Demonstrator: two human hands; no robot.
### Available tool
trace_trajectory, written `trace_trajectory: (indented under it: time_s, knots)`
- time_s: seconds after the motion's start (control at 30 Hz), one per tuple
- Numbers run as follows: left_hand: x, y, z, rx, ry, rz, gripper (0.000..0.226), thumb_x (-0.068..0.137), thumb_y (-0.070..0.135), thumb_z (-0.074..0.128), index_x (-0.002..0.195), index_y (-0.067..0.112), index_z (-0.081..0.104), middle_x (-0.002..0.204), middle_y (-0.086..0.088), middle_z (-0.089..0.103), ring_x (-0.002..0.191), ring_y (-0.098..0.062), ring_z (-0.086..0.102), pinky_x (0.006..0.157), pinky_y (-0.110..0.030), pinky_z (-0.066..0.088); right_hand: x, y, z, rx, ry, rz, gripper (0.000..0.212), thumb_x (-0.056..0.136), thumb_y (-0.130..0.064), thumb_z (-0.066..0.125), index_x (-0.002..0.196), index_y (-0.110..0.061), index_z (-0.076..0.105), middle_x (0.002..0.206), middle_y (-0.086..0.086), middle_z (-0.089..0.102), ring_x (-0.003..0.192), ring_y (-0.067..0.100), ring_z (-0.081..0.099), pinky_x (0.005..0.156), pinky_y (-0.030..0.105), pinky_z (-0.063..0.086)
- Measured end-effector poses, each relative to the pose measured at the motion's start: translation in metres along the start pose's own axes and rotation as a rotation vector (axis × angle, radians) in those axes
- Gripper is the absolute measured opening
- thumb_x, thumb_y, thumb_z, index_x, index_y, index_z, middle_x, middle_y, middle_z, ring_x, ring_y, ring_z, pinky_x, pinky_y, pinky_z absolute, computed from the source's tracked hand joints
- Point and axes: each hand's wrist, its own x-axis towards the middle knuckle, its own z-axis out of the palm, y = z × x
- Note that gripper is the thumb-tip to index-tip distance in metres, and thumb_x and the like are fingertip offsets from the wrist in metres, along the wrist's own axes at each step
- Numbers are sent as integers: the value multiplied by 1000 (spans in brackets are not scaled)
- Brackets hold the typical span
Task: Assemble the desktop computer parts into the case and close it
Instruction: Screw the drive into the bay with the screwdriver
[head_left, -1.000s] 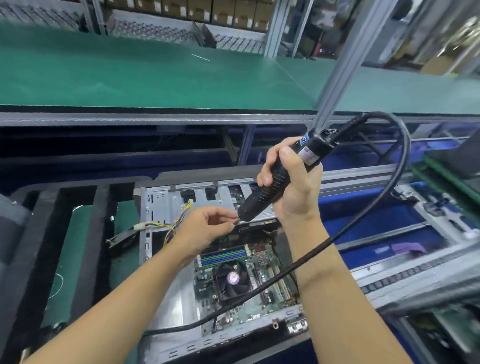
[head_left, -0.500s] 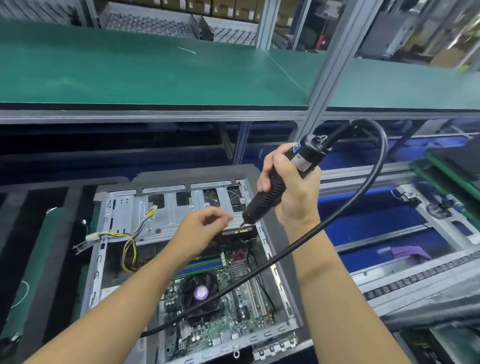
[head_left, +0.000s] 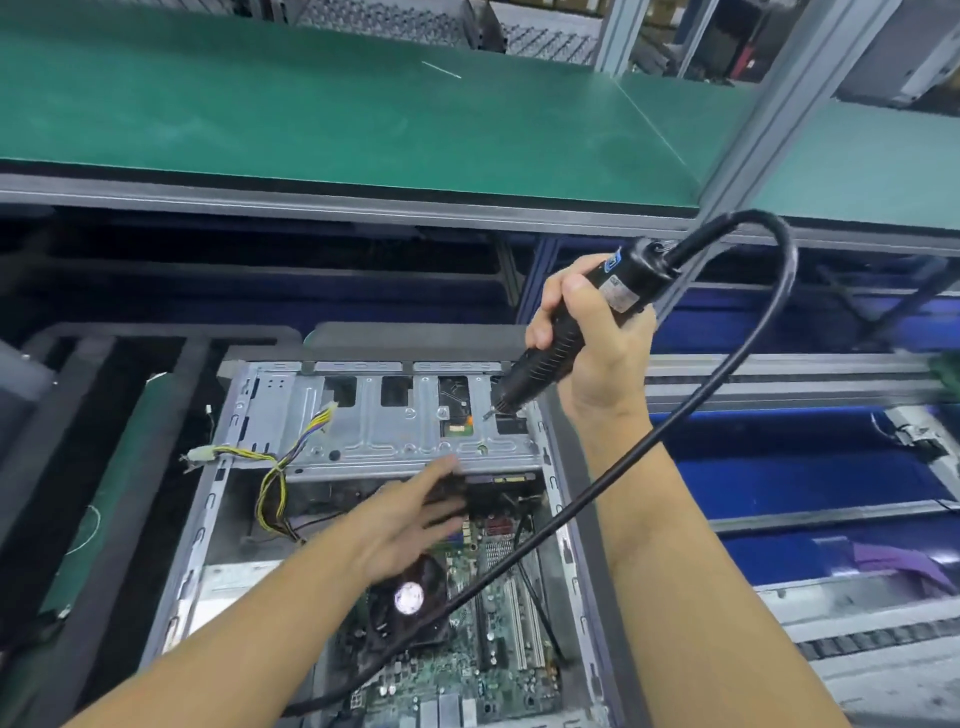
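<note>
Plainly, from the head view, the open case (head_left: 208, 499) lies flat on its side in a dark foam tray (head_left: 93, 415), its long axis running away from the person. It sits directly below and between both hands.

The right hand (head_left: 597, 353) is wrapped around an electric screwdriver (head_left: 550, 358). The tool's long axis slants from upper right down to lower left. Its bit comes down at the far right corner of the metal drive cage (head_left: 395, 431); I cannot tell whether it touches the metal. This hand is much the nearer to that corner, so I judge that driving a screw there falls to it. The tool would first need tipping more upright.

The left hand (head_left: 410, 525) hovers lower, nearer the person, with fingers spread and straight over the cage's near edge. It is blurred, and it holds nothing I can make out.

Inside the case (its side panel is off and not in sight):
- The drive cage spans the far end.
- The motherboard (head_left: 498, 613) fills the near half.
- A cooler fan (head_left: 410, 597) sits on the motherboard.

A yellow-and-black wire bundle (head_left: 270, 467) trails out over the left wall. The screwdriver's cord (head_left: 727, 374) loops overhead and drapes across the board, where it could snag.
</note>
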Motion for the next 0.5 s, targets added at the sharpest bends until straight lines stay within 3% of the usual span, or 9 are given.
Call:
trace_trajectory:
  time_s: [0.1,0.17,0.27,0.4,0.5]
  knots:
    - [8,1,-3,-208,-38,44,42,77,15,77,113,-3,63,125,-19,65,119,-29,61,94,-35,50,9,14,11,11,-35,39,16,80,-19,64,68,-28,67,64,2,56,47,21,48,57,35,41]
    - [9,3,-4,-243,-100,35,45,74,9,75,115,-6,63,124,-20,66,117,-27,63,93,-32,50,15,23,18,14,-53,57,15,80,-19,64,68,-27,66,64,2,56,46,22,48,57,35,41]
    - [15,3,-9,-264,-165,28,41,71,5,76,109,-7,64,110,-19,72,102,-23,71,99,-34,48,21,35,26,11,-77,73,15,80,-19,64,67,-28,66,66,4,55,45,22,48,56,34,41]
    - [23,2,-12,-271,-180,7,38,70,3,77,105,-7,64,108,-19,73,109,-26,68,112,-38,39,25,47,28,23,-92,103,15,80,-20,64,68,-28,67,68,4,56,46,21,49,55,35,41]
    - [26,2,-14,-255,-174,6,38,68,4,79,102,-6,66,105,-18,73,107,-25,68,115,-40,37,27,53,26,42,-79,127,16,81,-19,63,68,-28,67,68,5,55,45,20,49,54,34,40]
